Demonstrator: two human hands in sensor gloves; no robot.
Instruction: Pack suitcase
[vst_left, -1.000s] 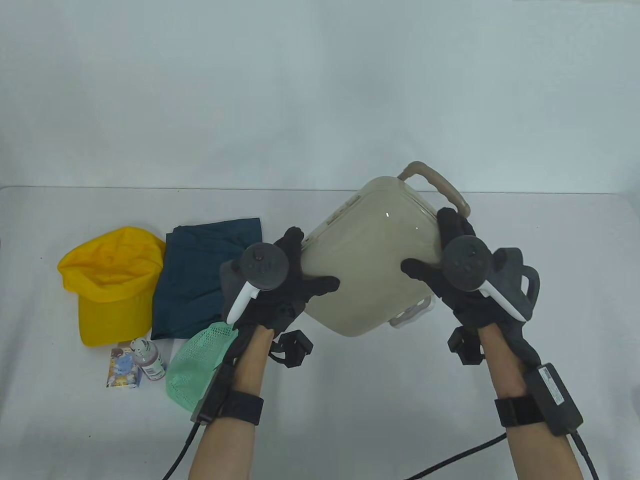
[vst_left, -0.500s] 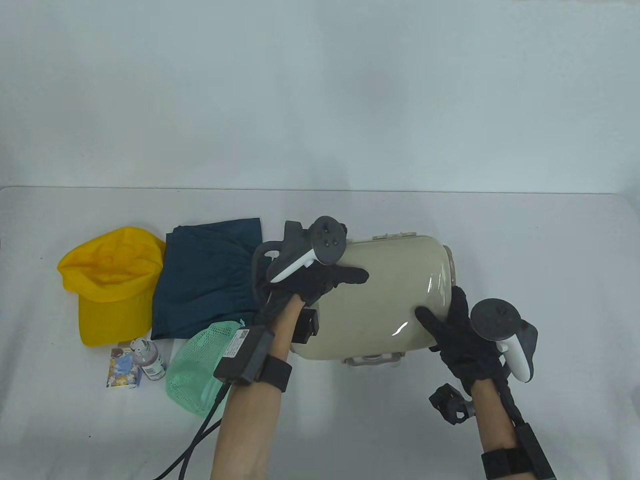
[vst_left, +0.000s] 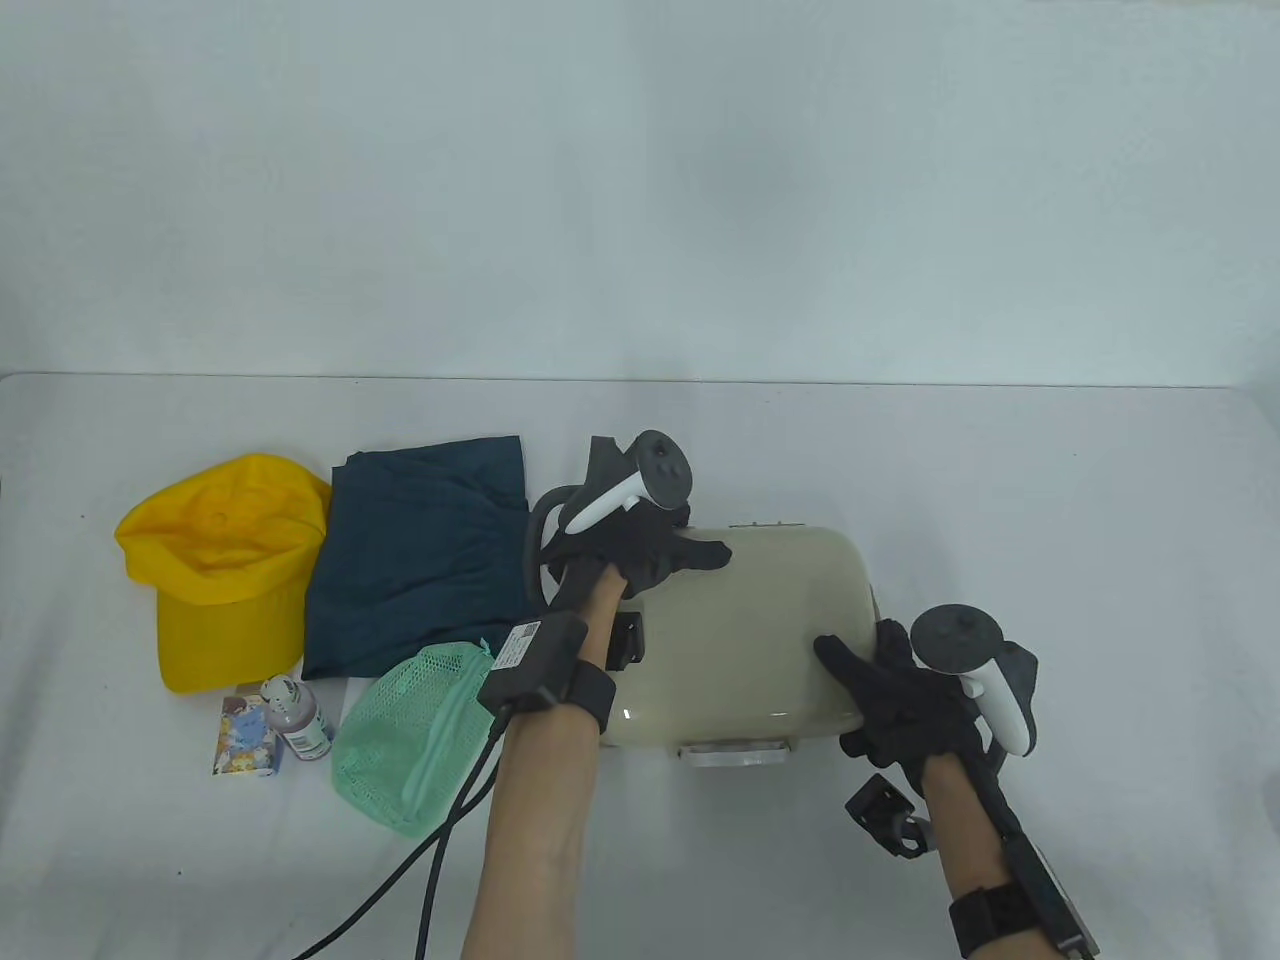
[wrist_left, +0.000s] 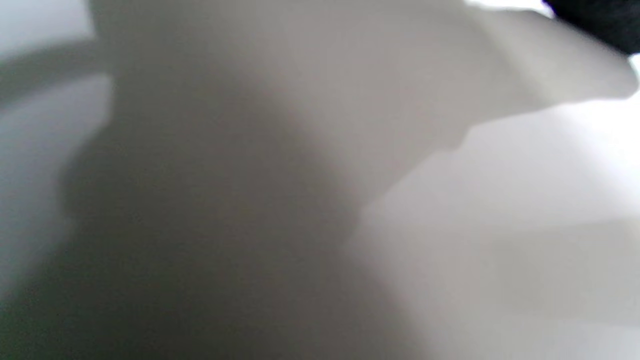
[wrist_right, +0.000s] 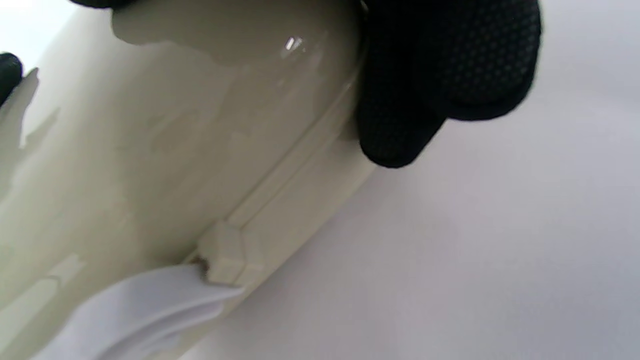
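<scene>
- A yellow cap (vst_left: 222, 560), folded dark-teal garment (vst_left: 420, 555), small bottle (vst_left: 296, 717) and green mesh pouch (vst_left: 415, 740) lie at the table's (vst_left: 1100, 480) left.
- The left hand (vst_left: 640, 545) rests on the closed beige suitcase (vst_left: 745, 640) — fingers spread over its far-left corner.
- The right hand (vst_left: 905, 700) grips its near-right corner, fingers (wrist_right: 440, 75) wrapped around the edge.
</scene>
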